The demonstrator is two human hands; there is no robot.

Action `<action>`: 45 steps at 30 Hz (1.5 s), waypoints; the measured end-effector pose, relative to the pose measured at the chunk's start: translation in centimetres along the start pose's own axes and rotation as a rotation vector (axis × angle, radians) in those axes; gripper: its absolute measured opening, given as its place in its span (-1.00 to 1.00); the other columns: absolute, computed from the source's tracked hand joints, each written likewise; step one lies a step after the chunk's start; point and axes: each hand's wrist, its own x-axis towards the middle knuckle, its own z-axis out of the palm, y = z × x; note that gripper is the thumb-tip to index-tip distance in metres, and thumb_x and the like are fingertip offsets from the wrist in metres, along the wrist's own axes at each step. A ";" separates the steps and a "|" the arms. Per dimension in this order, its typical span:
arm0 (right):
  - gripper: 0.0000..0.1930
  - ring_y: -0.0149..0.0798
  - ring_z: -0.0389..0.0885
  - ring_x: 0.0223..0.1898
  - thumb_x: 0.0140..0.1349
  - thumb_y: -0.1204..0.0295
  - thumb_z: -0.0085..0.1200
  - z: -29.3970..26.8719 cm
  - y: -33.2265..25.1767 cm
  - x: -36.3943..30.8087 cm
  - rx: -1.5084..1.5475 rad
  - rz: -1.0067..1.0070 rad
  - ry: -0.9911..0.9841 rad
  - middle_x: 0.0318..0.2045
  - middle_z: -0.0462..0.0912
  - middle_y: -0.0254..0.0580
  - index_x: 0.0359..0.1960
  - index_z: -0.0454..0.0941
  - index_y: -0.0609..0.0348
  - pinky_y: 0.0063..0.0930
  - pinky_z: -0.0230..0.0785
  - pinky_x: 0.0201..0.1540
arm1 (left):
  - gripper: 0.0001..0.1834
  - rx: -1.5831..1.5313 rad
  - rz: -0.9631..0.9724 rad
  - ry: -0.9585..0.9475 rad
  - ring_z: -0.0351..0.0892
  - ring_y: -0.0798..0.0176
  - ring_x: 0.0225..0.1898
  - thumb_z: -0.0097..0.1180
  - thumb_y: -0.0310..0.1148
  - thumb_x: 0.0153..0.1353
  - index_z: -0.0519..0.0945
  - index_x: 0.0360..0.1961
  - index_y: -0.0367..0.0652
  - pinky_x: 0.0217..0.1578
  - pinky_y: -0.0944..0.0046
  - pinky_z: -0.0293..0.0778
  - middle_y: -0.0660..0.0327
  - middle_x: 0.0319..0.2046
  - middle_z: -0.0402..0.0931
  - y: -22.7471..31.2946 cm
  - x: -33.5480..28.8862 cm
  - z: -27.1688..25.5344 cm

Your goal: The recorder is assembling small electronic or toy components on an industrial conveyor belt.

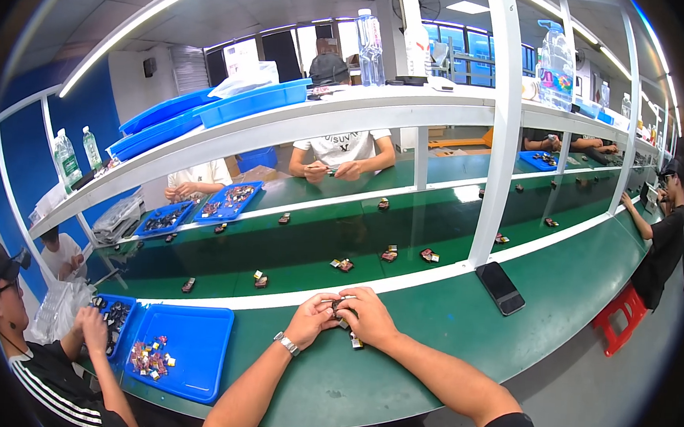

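Just over the green tabletop in front of me, my left hand [312, 320] and my right hand [369, 317] meet, fingers pinched around a small black part [338, 307]. The fingers cover much of it, so its exact kind is hard to make out. A watch with a metal band [286, 343] is on my left wrist. Right below my fingers, a small dark piece with a white and yellow label [356, 342] rests on the table, partly hidden by my right hand.
Left of my arms lies a blue tray [209, 361] holding small labelled parts, beside a co-worker [48, 360]. A black phone [500, 288] lies to the right near a white post [497, 144]. Beyond the white rail, a green conveyor belt [300, 269] carries several small parts; an overhead shelf [410, 101] spans it.
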 end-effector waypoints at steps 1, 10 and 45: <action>-0.88 -0.09 0.45 0.08 0.11 0.45 0.21 0.2 -0.1 -0.1 0.006 -0.001 -0.010 -0.04 0.58 -0.19 -0.32 0.66 0.16 -0.28 0.35 0.14 | -0.69 -0.004 -0.003 0.003 0.58 0.36 -0.06 -0.01 -0.47 0.36 0.41 0.11 -0.13 -0.06 0.34 0.56 0.22 -0.04 0.56 0.0 0.0 0.0; -0.88 -0.12 0.46 0.07 0.09 0.44 0.22 0.2 0.2 -0.3 0.062 0.037 -0.028 -0.05 0.59 -0.25 -0.32 0.69 0.12 -0.30 0.35 0.14 | -0.70 -0.001 0.001 0.002 0.58 0.33 -0.05 -0.02 -0.49 0.36 0.41 0.11 -0.14 -0.05 0.31 0.56 0.19 -0.05 0.56 -0.1 0.0 0.1; -0.85 -0.08 0.42 0.13 0.02 0.51 0.24 0.7 -0.9 0.1 0.012 -0.046 0.062 0.05 0.53 -0.21 -0.32 0.70 0.08 -0.26 0.39 0.14 | -0.70 0.002 0.060 0.050 0.57 0.24 0.03 0.03 -0.50 0.34 0.40 0.08 -0.22 0.09 0.16 0.54 0.09 -0.03 0.56 0.2 -0.2 0.7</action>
